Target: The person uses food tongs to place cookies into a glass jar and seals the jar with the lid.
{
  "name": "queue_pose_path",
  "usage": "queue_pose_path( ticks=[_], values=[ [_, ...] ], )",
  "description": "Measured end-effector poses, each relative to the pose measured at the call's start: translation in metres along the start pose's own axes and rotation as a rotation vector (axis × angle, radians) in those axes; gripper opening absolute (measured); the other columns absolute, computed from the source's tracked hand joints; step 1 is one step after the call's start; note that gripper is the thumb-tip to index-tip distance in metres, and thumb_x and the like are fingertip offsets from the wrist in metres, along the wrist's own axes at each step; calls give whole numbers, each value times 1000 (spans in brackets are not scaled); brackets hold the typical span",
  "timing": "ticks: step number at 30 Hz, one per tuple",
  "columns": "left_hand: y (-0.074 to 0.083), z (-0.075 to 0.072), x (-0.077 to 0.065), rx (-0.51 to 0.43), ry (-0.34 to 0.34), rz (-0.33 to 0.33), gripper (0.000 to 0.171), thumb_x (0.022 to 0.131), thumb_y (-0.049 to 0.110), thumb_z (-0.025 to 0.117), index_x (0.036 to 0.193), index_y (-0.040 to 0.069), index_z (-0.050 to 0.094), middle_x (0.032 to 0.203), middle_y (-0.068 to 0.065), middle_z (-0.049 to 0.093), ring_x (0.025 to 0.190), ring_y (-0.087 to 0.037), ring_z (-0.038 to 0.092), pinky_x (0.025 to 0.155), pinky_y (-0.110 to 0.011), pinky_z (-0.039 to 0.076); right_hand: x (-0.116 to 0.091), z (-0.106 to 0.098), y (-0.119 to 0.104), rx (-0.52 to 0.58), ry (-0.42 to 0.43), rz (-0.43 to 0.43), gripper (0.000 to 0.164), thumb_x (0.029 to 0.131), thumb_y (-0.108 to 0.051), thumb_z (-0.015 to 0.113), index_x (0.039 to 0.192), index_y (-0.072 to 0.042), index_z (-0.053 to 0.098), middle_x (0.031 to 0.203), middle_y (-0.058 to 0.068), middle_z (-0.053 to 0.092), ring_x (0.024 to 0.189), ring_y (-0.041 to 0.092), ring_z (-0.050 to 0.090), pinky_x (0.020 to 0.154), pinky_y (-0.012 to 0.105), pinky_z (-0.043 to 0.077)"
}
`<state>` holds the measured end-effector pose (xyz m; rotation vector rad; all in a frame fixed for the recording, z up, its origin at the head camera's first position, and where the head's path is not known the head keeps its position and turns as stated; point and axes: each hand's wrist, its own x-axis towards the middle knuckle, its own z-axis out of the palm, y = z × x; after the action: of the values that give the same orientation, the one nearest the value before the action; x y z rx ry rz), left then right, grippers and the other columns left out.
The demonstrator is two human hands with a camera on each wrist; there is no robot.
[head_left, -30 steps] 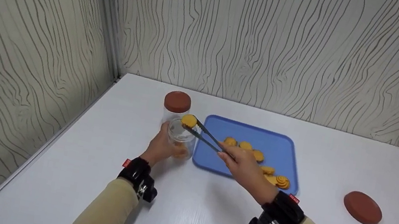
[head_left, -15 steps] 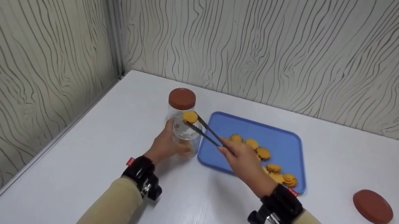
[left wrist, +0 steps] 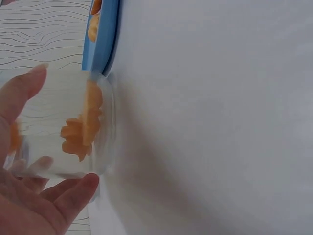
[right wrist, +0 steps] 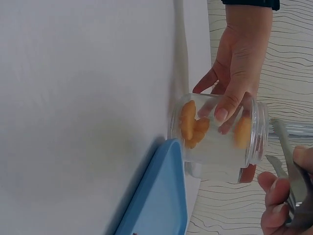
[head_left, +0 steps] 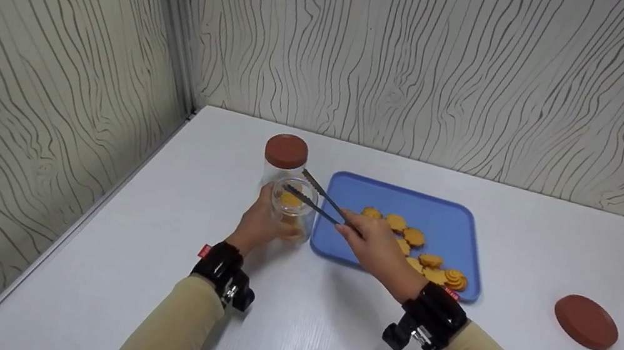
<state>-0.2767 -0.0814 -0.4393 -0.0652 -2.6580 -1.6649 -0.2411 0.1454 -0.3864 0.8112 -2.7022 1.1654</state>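
My left hand (head_left: 258,223) grips a clear jar (right wrist: 215,152) that has no lid on, with the fingers and thumb round its side. Over its mouth, my right hand (head_left: 373,245) holds a pair of tongs (head_left: 310,203), whose tips stand apart with nothing between them. Inside the jar, one yellow cookie (right wrist: 242,132) shows just below the neck. A few more cookies (left wrist: 90,112) lie at the bottom, as the left wrist view shows. To the right, several cookies (head_left: 414,237) lie on a blue tray (head_left: 342,183).
Behind the held jar stands another jar with a red-brown lid (head_left: 286,152). A loose red-brown lid (head_left: 586,322) lies on the white table (head_left: 310,339) at the right. Patterned walls (head_left: 432,62) close off the back and left.
The cookie that the tongs pinched above the jar mouth is now inside the jar. The tong tips have spread apart. My left hand keeps its grip on the jar.
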Motion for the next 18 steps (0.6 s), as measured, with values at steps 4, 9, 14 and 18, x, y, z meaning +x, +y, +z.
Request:
queue_pose_path(
  ticks=[4,9,14,18],
  values=[
    [0,0,1,-1,0,-6,102,68,11,86,148,4,23,134,-20,52,125,-34,48,105,-47,37,-2,-3,2,22,5,15,36,97,-8,58,127,11,57,82,11,64,61,12,43,53,25,35],
    [0,0,2,6,-6,-31,100,70,12,86,148,5,23,134,-20,52,124,-33,48,105,-46,36,-8,-8,8,39,26,21,36,97,-8,59,128,11,57,80,7,62,61,11,44,53,24,37],
    [2,-1,1,22,-12,-39,100,70,10,85,148,5,23,140,-20,47,128,-33,45,107,-47,35,-17,-16,18,96,22,46,37,97,-4,57,129,13,54,71,3,54,57,8,42,51,22,35],
    [1,-1,2,21,-17,-30,104,70,9,85,150,7,19,145,-19,43,132,-33,41,108,-48,33,-23,-21,26,62,41,63,38,96,-5,58,130,14,53,69,5,55,54,8,39,51,23,33]
  ],
)
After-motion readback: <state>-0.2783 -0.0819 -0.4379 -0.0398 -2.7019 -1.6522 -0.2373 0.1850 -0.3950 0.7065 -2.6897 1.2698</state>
